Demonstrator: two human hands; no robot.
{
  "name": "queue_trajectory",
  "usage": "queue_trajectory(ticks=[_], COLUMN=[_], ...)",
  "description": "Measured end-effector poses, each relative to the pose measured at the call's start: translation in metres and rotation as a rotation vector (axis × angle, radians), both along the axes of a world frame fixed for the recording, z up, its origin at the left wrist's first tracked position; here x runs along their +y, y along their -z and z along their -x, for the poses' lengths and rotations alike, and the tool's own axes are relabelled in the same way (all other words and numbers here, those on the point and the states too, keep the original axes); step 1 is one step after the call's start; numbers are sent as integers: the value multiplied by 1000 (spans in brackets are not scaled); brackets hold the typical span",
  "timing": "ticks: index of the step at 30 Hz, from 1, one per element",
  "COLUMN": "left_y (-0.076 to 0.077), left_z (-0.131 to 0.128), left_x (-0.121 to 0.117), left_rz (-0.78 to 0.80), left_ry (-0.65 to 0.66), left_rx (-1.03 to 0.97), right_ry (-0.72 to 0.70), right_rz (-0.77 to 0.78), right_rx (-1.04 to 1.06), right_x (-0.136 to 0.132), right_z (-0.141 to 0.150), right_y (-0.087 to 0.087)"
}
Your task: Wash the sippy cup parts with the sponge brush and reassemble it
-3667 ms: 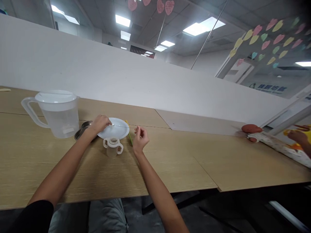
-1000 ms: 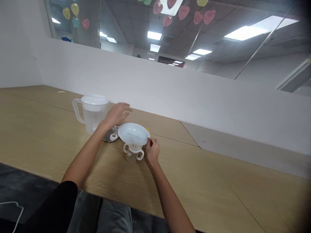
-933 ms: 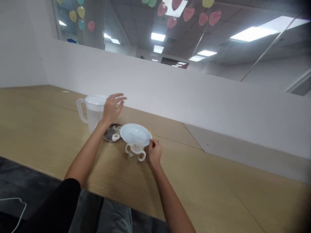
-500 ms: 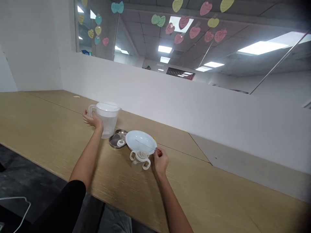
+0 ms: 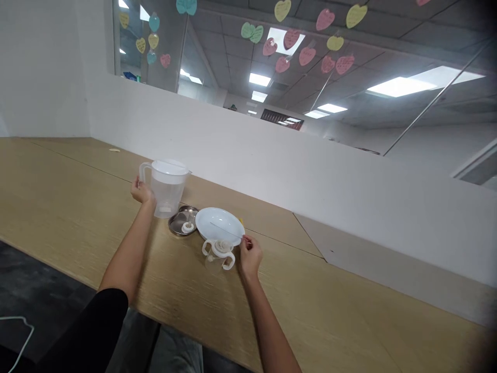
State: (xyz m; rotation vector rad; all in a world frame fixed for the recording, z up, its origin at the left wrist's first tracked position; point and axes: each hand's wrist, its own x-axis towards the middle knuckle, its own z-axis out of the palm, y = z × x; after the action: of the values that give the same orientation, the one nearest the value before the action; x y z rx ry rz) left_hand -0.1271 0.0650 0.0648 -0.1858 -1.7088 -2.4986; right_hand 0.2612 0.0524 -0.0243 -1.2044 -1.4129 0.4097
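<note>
A clear plastic pitcher (image 5: pixel 169 196) with a white lid stands on the table, and my left hand (image 5: pixel 142 191) has its fingers curled at the lower part of its handle. Between the fingertips of my right hand (image 5: pixel 250 254) is one end of a thin clear rod (image 5: pixel 225 230), which slants over a white bowl (image 5: pixel 217 215). Just in front of the bowl stands a clear two-handled baby bottle (image 5: pixel 215 262) with a white collar and handles. A metal kidney dish (image 5: pixel 176 227) sits between pitcher and bowl, with a small white-ringed clear piece (image 5: pixel 188 227) in it.
Something small and yellow (image 5: pixel 241 220) peeks from behind the bowl. A pale flat scrap (image 5: pixel 114 150) lies at the far left of the wooden table (image 5: pixel 58 202). Behind the table rises a white wall (image 5: pixel 248 155) with a window above it.
My left hand's fingers have gone from loosely spread to curled at the pitcher handle. My right hand still holds the rod over the bowl. The whole view has shifted slightly.
</note>
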Motion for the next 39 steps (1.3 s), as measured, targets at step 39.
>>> queue_trajectory(ticks=[39], left_y=[-85], left_z=[-142], left_x=[-60], left_rz=[1589], left_ry=[713], left_rx=[1328], right_ry=[135], right_rz=[-138], right_rx=[49], right_x=[-17], right_z=[7], right_y=[-27])
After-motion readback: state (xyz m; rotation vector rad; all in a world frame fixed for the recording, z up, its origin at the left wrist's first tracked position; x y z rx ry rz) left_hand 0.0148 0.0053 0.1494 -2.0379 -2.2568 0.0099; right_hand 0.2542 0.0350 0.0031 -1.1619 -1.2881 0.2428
